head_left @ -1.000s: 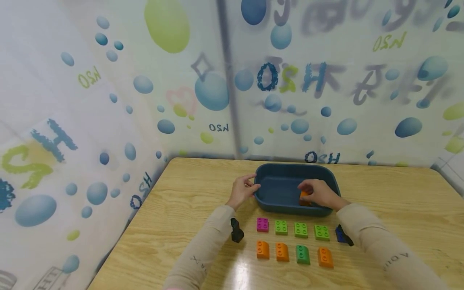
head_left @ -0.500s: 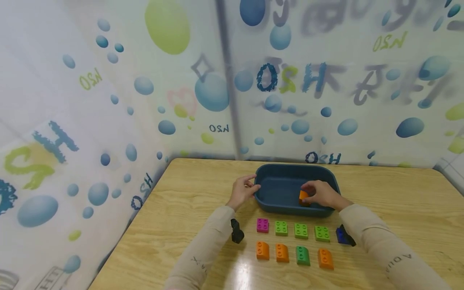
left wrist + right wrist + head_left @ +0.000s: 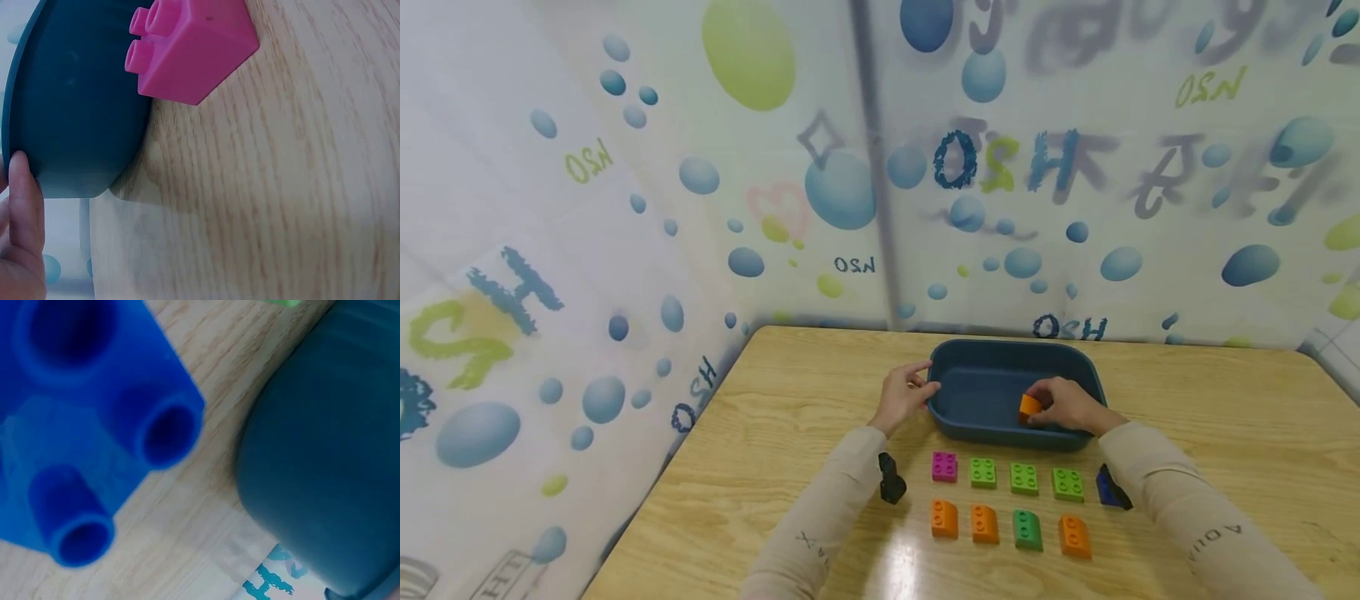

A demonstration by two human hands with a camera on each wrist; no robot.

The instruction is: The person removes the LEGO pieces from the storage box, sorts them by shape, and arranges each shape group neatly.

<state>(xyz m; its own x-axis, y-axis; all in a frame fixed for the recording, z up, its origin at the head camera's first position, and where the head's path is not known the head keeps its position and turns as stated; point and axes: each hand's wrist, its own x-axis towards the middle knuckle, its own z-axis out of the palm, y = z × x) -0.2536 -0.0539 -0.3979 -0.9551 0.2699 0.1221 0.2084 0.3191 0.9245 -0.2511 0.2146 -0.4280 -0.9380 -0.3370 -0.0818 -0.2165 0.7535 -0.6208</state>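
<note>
A dark blue rectangular tub stands toward the back of the table. My left hand holds its left rim; in the left wrist view the thumb lies against the wall near the rim. Inside the tub, toward its front right, my right hand pinches an orange toy brick between thumb and fingers. The right wrist view shows the tub's outer wall and a large blue brick close to the camera, with the right hand almost wholly out of frame.
Before the tub lie a magenta brick, several lime bricks and a blue brick partly hidden by the right wrist camera. A nearer row has orange bricks and a green one. Patterned walls border the table.
My right hand has shifted slightly right and down inside the tub, and the orange brick has turned a little in its fingers. The left hand stays at the rim.
</note>
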